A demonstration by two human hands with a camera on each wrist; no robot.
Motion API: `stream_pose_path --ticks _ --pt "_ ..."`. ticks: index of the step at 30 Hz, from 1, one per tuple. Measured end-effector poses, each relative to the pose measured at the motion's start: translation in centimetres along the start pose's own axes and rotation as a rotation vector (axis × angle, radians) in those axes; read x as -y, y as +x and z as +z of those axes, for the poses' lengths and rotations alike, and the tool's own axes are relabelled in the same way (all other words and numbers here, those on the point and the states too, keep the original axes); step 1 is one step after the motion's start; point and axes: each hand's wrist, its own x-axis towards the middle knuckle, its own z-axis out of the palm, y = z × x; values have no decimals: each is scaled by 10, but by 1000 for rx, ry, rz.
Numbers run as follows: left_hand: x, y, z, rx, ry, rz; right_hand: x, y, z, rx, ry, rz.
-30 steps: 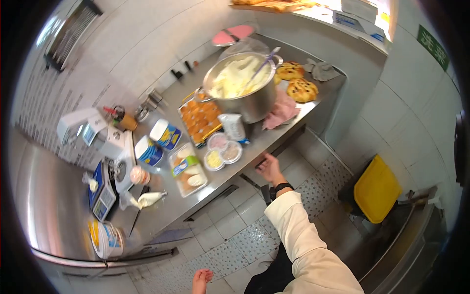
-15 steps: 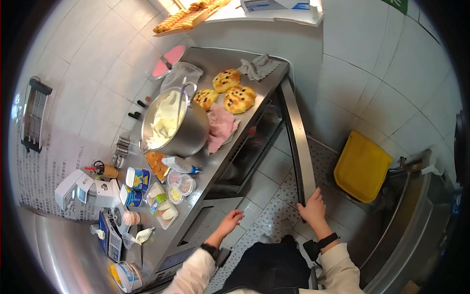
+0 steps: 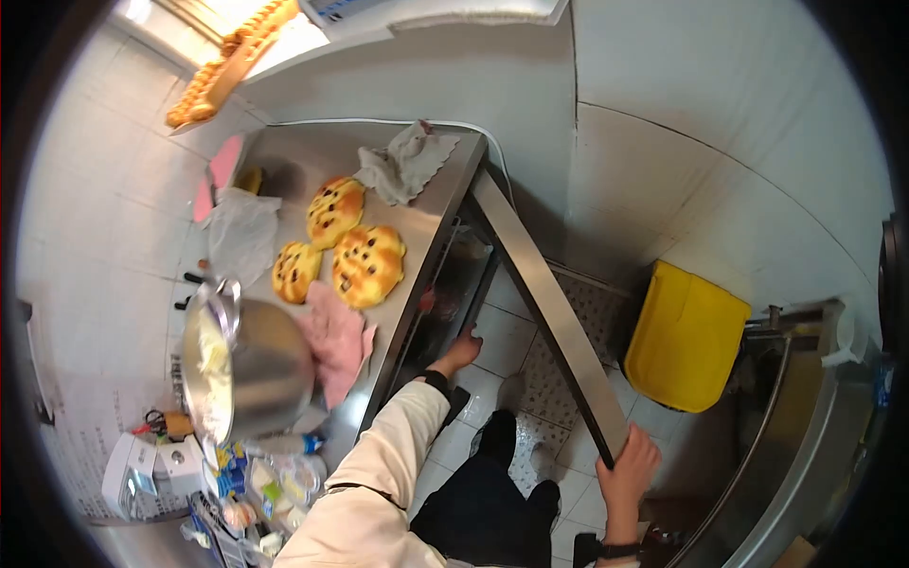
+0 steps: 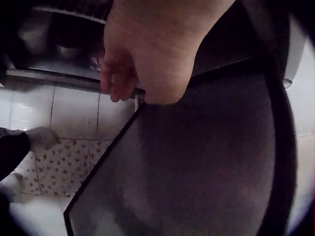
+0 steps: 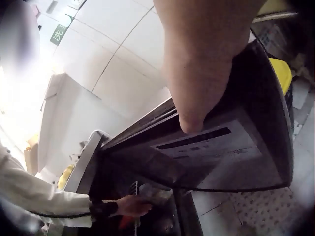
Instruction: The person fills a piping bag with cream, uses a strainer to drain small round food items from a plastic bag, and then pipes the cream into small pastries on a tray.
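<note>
A steel-edged cabinet door stands swung out from under the counter. My right hand grips its free edge, and in the right wrist view the right hand's thumb lies against the dark inner side, which bears a label. The left hand is low at the cabinet opening. In the left wrist view the left hand has loosely bent fingers, nothing visibly held, near the dark door panel; contact is unclear. Dim contents, including a pale container, show inside.
On the counter are several raisin-topped breads, a grey cloth, a pink cloth and a steel pot. A yellow-lidded bin stands right of the door, a steel sink beyond it.
The view has turned right and come closer to the cabinet. The door has been opened, with my right hand on it since the middle frame. My left hand has moved to the cabinet opening.
</note>
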Motion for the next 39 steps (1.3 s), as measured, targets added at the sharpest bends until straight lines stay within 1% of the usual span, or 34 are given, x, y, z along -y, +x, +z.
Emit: stream_pose_path --ticks 1,2,3,4,5,6,7,9,12,14,15,17,20,22,27,29,32,35,37,39 --pt "-4 28 0 -17 -398 -344 -2 3 1 9 -24 20" --pt "61 51 48 -10 -410 -348 -5 6 2 8 -36 15" --pt "109 79 95 4 -106 -99 -8 8 3 9 -49 8" --pt "136 139 121 14 194 154 -10 10 1 16 -65 6" --pt "115 118 108 10 180 153 -10 14 0 8 -76 -13" --pt "73 121 67 -104 41 77 -11 18 -2 5 -86 -34" --pt "16 138 -13 -215 -98 -3 -15 21 -4 12 -100 -38" --pt "23 170 -2 -242 -144 -31 -24 30 -8 64 -95 -12" --pt "46 202 9 -300 -243 -95 -30 39 -12 143 -86 44" --pt "57 222 16 -342 -312 -143 -32 47 -13 134 -95 32" --pt "56 219 28 -364 -348 -169 -34 51 -15 123 -93 22" --pt "78 249 11 -406 -411 -219 -34 56 -19 125 -109 20" --pt "82 267 4 -464 -482 -291 -38 59 -18 122 -108 13" --pt "84 280 -4 -503 -531 -333 -43 60 -19 78 -82 -34" --pt "75 281 -13 -610 -644 -439 -52 61 -20 83 -98 -50" --pt "69 277 -7 -649 -690 -478 -55 62 -19 83 -102 -47" --pt "67 247 4 -693 -745 -547 -55 59 -19 103 -89 -21" --pt "56 239 12 -722 -795 -599 -54 61 -21 115 -95 -7" --pt "42 223 19 -705 -904 -461 -50 64 -22 136 -102 8" --pt "26 200 15 -699 -995 -315 -50 65 -22 126 -108 6"
